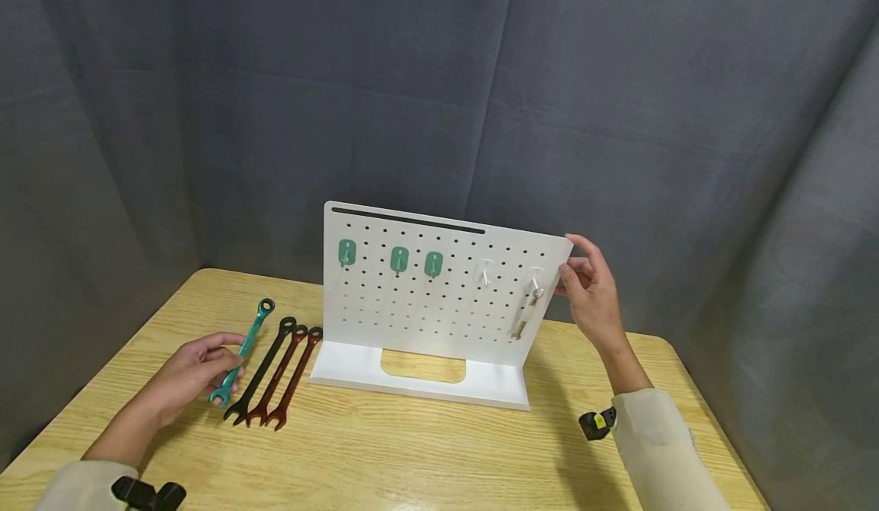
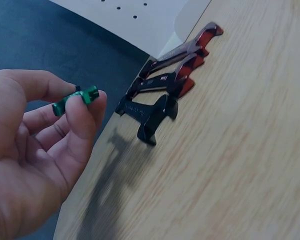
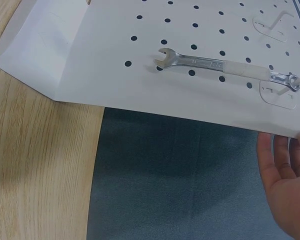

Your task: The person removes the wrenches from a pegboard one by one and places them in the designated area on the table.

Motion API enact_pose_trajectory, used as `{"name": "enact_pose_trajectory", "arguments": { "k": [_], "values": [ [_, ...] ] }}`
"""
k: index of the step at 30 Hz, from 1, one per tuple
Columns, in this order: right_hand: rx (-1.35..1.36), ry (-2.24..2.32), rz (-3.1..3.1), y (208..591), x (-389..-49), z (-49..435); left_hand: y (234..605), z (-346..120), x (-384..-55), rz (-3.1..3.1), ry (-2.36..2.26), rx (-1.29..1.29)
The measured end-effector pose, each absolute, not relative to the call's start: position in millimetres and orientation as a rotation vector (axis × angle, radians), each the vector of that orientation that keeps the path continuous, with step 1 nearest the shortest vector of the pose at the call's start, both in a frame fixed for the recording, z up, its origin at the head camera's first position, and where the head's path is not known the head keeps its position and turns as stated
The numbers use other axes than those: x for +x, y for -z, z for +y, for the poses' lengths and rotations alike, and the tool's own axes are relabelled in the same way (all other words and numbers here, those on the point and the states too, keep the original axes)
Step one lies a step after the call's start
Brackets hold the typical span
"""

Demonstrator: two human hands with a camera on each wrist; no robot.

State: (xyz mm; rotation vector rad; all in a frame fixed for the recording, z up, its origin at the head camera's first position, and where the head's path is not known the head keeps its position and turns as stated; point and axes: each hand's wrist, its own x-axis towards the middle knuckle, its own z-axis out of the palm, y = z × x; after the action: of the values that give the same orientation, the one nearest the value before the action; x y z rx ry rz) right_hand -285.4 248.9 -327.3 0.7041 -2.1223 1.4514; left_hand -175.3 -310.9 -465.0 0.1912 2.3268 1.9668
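Note:
My left hand [image 1: 194,374] pinches a teal combination wrench [image 1: 250,335] between thumb and fingers, its ring end pointing up and away. In the left wrist view the wrench [image 2: 76,101] shows nearly end-on, raised above the table. Beside it lie a black wrench [image 1: 264,371] and two dark red wrenches [image 1: 279,374], side by side. At the far side, my right hand [image 1: 594,295] holds the right edge of a white pegboard [image 1: 439,309], thumb in front and fingers partly behind. A silver wrench with a pale wrapped middle [image 3: 245,70] hangs from a clear hook near that edge.
Several green hooks, one of them a middle hook [image 1: 400,260], sit on the board's left half. A bare clear hook [image 1: 484,273] is right of centre. The pegboard's white base [image 1: 343,366] stands on the wooden table [image 1: 384,457]. Grey curtains [image 1: 412,91] hang behind.

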Motion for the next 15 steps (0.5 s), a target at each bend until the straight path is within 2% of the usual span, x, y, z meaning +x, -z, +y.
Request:
{"name": "enact_pose_trajectory", "arguments": {
  "k": [6, 15],
  "values": [
    [0.698, -1.462, -2.112, 341.7, -304.2, 259.5, 466.5, -314.5, -178.1, 2.343, -1.909, 0.173],
    [0.688, -1.464, -2.121, 341.5, -304.5, 258.6, 475.2, -315.0, -181.2, 2.387, -1.835, 0.111]
  ]
}}
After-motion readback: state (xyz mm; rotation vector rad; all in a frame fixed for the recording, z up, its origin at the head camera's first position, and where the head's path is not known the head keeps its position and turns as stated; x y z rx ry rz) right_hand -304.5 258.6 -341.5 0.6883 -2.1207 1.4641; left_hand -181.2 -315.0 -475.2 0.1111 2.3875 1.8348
